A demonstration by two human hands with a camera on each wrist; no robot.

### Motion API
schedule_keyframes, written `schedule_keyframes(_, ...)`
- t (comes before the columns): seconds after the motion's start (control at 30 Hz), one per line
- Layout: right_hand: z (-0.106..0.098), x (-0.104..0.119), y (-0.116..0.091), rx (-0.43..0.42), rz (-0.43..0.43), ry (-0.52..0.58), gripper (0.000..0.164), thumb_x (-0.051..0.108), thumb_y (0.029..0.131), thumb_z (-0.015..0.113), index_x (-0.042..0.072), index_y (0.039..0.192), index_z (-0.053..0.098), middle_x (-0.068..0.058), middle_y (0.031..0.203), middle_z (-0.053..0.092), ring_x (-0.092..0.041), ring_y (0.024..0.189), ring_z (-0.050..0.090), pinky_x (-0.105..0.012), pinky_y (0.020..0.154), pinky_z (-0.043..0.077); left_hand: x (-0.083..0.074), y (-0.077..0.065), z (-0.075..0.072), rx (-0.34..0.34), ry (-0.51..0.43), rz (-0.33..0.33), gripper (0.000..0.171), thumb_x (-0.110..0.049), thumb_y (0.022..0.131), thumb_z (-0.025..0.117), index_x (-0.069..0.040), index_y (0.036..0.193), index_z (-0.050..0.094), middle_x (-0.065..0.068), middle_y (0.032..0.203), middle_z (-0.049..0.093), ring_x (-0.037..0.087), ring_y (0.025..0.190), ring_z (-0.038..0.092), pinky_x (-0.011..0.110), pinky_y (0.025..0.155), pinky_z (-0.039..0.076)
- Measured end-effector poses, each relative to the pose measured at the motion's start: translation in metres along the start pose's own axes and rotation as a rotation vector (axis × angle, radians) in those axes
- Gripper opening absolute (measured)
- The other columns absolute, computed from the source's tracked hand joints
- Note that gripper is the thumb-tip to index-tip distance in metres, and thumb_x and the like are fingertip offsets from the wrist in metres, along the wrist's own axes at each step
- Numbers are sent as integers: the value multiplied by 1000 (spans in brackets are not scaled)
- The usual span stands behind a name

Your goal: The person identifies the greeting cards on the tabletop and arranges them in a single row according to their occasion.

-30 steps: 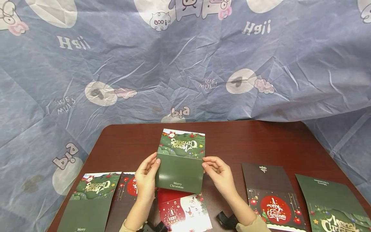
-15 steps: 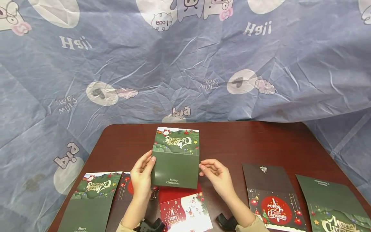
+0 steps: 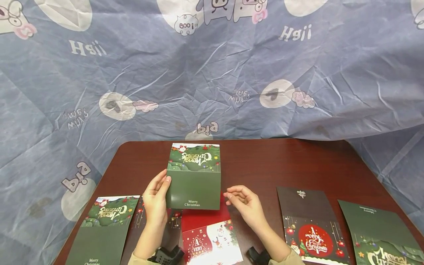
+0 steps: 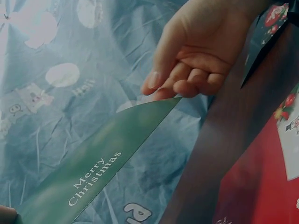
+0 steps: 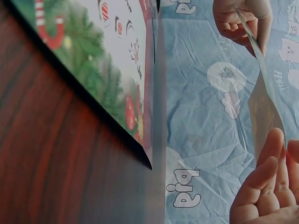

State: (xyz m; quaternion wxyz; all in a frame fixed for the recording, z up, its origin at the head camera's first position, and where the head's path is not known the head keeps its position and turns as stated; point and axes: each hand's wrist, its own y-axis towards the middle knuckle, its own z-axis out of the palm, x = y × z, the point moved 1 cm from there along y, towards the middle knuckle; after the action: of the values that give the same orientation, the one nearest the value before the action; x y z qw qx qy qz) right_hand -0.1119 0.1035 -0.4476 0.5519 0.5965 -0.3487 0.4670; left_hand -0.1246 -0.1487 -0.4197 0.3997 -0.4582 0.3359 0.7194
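Note:
An unfolded green Christmas card (image 3: 193,187) is held up over the table, its gold-lettered half with a Santa at the top. My left hand (image 3: 156,197) pinches its left edge, thumb on the near face; the same hand (image 4: 7,215) barely shows in the left wrist view. Just off the right edge, my right hand (image 3: 245,204) hovers with its fingers loosely bent. The right wrist view shows the card (image 5: 264,109) nearly edge-on, my left hand (image 5: 245,21) at its far end. Below it lies a red card (image 3: 207,235) with a snowman print.
On the brown table (image 3: 281,162), a green card (image 3: 99,235) lies at the left, beside a dark card (image 3: 173,221) partly hidden by my left arm. At the right lie another dark card (image 3: 311,228) and another green card (image 3: 381,232). A blue printed cloth (image 3: 212,73) hangs behind.
The green card and my left hand have shifted left and slightly up. My right hand has let go of the card's right edge, leaving a small gap. The cards on the table stay put.

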Motion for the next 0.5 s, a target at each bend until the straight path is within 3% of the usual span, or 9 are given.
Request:
schedule_keyframes(0.23,0,-5,-2,4,15,-4,15,-3,89,60,-11,101,57,-33,92,63,-26,69,66,-30,68,55,-5,7,-7,-47,-20,-6,36,-7,84,70,5,117,62,-1,89,66,8,75,61,19,62,50)
schedule_keyframes(0.5,0,-7,-6,32,47,-20,17,-1,89,59,-14,101,56,-24,89,66,-28,69,65,-30,69,55,-10,13,-12,-89,-79,-9,35,-4,84,70,4,116,63,-1,87,67,7,75,62,18,61,51)
